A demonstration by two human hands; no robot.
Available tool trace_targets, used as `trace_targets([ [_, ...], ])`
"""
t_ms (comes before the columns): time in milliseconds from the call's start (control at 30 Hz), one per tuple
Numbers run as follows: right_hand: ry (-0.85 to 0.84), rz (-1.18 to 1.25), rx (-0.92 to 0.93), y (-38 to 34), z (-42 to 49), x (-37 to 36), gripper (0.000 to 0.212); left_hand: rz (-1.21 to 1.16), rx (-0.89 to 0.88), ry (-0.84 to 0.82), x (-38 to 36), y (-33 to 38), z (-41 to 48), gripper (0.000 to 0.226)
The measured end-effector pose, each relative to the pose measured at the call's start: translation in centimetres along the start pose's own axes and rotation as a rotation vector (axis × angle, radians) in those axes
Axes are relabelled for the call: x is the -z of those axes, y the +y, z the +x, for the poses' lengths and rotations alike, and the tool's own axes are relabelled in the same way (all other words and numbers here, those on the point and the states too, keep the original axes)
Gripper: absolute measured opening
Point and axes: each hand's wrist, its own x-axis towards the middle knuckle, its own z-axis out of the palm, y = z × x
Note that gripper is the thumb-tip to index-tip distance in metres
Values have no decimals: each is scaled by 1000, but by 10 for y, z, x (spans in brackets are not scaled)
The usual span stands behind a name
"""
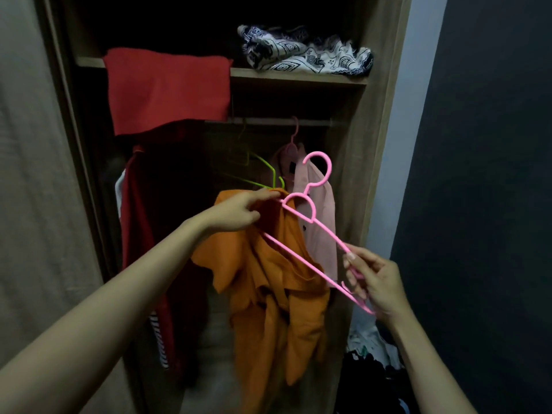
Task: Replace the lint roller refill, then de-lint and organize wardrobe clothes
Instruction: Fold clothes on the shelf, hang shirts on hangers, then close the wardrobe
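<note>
An orange garment (268, 294) hangs crumpled in front of the open wardrobe. My left hand (239, 212) grips it at the collar. A pink plastic hanger (310, 216) is tilted, with its left end inside the garment's neck and its hook pointing up. My right hand (373, 282) pinches the hanger's right end. Behind, a pale pink shirt (319, 222) hangs on another pink hanger from the rail (268, 122). No lint roller is in view.
A red cloth (167, 91) drapes over the wooden shelf (298, 76), which also bears a black-and-white patterned cloth (304, 52). Dark red clothes (149, 234) hang at left. Green hangers (257, 171) hang on the rail. Dark clothes (370, 369) are piled at lower right.
</note>
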Motion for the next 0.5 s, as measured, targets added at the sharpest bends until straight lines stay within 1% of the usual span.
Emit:
trace_targets([
  [67,-42,78,7,-5,2,3,49,-113,-50,9,9,1,-5,60],
  [100,-52,102,11,-8,4,4,57,-164,-73,49,15,0,-6,51],
  [133,-63,115,17,-11,5,5,60,-153,-106,124,19,-4,-5,42],
  [167,-78,111,26,-13,7,6,61,-68,-144,203,23,-8,-3,33],
  [200,-87,100,37,-16,9,6,61,64,-176,248,27,-12,0,30],
  [233,-92,99,49,-19,11,6,59,205,-188,249,29,-17,4,33],
  [267,-97,108,54,-20,14,6,58,320,-170,213,32,-21,7,36],
  [300,-98,121,57,-21,17,5,55,385,-146,176,32,-23,11,37],
  [333,-97,132,62,-23,19,4,53,401,-142,161,33,-25,14,36],
  [400,-90,125,71,-26,25,0,45,336,-212,211,36,-28,17,28],
  [467,-51,31,87,-31,31,-5,22,259,-243,280,41,-30,17,22],
  [500,-12,-66,107,-32,36,-8,14,254,-238,312,43,-33,18,22],
])
